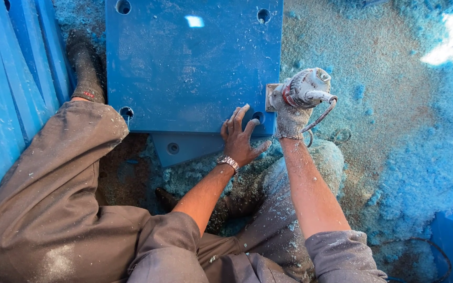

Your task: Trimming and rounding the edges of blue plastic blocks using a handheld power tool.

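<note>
A large blue plastic slab [184, 68] with round holes near its corners lies on the ground in front of me. My left hand [239, 137], bare with a metal wristwatch, presses flat on the slab's near right corner beside a hole. My right hand [291, 112], in a dusty knit glove, grips a grey power tool [306, 88]. The tool sits against the slab's right edge. Its cable [322, 116] loops down by my wrist.
Blue shavings [415, 173] and sawdust cover the ground to the right. Stacked blue panels [6, 94] stand along the left. A smaller blue piece [176, 149] pokes out under the slab. My knees and a dark sock [86, 68] flank the slab.
</note>
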